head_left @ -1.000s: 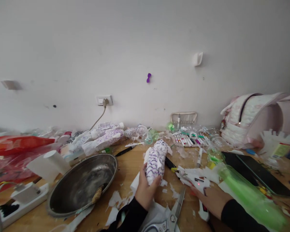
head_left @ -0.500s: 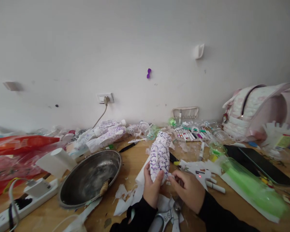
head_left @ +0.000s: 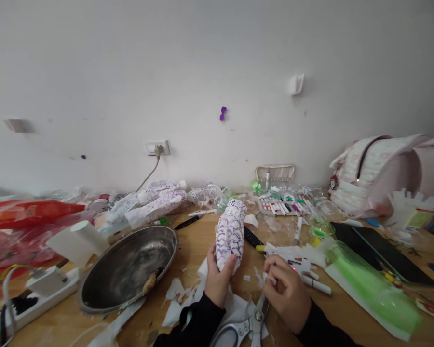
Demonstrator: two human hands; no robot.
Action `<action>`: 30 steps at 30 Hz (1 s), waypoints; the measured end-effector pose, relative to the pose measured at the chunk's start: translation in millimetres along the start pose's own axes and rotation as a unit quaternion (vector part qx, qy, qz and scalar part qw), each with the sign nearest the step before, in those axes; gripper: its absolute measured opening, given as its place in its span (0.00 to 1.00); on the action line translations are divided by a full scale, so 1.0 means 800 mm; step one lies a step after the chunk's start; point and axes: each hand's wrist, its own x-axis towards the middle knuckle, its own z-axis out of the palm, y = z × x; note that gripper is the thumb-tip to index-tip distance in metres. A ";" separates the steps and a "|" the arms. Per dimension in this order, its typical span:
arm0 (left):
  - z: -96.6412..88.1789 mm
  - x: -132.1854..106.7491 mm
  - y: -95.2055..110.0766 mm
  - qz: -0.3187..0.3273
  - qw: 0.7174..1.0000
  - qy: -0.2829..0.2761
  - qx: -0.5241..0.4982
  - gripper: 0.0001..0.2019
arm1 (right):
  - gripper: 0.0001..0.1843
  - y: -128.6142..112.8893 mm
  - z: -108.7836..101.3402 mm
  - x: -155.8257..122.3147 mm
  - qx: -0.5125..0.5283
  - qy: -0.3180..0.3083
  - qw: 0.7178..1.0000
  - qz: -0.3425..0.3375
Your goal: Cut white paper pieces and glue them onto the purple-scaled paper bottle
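Shifted right since half a second ago: right hand, now clear of the white wrapped form instead of close beside its lower end. Framing also slightly different. Wrapped form at centre of frame, a bit low, tilted up over the table. Left hand closed around its lower end, thumb across the near side: grip firmly holding. Right grip narrow, fingers curled, near a white scrap; cannot tell whether pinching anything.

Progress, judging by looks: purple scale-like marks over most of the visible side, so mostly done there; lower end whiter, partly under the thumb. Far side hidden, so cannot tell what is left. Similar wrapped forms, also marked purple, left of centre by the wall. Scissors at bottom centre, just below the right fingers; torn paper left of the left wrist. Markers in a row, right of centre; metal bowl at lower left.
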 end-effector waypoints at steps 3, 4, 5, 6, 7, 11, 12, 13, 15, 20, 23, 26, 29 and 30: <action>-0.002 0.000 0.001 -0.011 1.000 -0.025 -0.012 0.30 | 0.09 0.003 -0.004 0.007 0.104 0.035 0.994 0.024; -0.003 0.001 0.002 -0.006 0.999 -0.031 -0.007 0.30 | 0.09 0.003 -0.003 0.008 0.123 0.035 0.991 0.034; -0.003 0.001 0.002 -0.001 0.999 -0.036 -0.001 0.30 | 0.10 0.004 -0.001 0.008 0.134 0.034 0.989 0.048; -0.004 0.002 0.002 0.004 0.999 -0.040 0.006 0.30 | 0.10 0.005 0.001 0.008 0.141 0.030 0.988 0.063; -0.004 0.002 0.002 0.006 0.999 -0.044 0.012 0.31 | 0.11 0.006 0.005 0.006 0.145 0.028 0.986 0.078; -0.001 0.000 0.004 0.008 0.997 -0.062 0.044 0.36 | 0.14 0.009 0.024 -0.001 0.128 0.037 0.985 0.107; 0.001 -0.002 0.005 0.008 0.996 -0.066 0.054 0.36 | 0.13 0.009 0.028 -0.003 0.114 0.035 0.986 0.116; 0.002 -0.004 0.006 0.009 0.996 -0.068 0.063 0.37 | 0.10 0.009 0.031 -0.005 0.100 0.028 0.986 0.129; 0.006 -0.008 0.008 0.007 0.994 -0.070 0.079 0.38 | 0.04 0.008 0.036 -0.009 0.095 -0.014 0.984 0.151; 0.010 -0.019 0.009 -0.018 0.991 -0.055 0.123 0.38 | 0.30 0.009 0.041 -0.015 0.231 -0.155 0.941 0.195; 0.010 -0.025 0.009 -0.016 0.988 -0.063 0.138 0.38 | 0.35 0.015 0.045 -0.016 0.322 -0.181 0.895 0.250; 0.010 -0.032 0.009 0.017 0.985 -0.095 0.141 0.40 | 0.39 0.019 0.047 -0.015 0.373 -0.200 0.864 0.273; 0.011 -0.035 0.007 0.028 0.982 -0.118 0.145 0.41 | 0.48 0.017 0.047 -0.012 0.397 -0.213 0.837 0.310; 0.011 -0.034 0.006 0.024 0.982 -0.121 0.144 0.41 | 0.52 0.016 0.047 -0.011 0.404 -0.218 0.826 0.326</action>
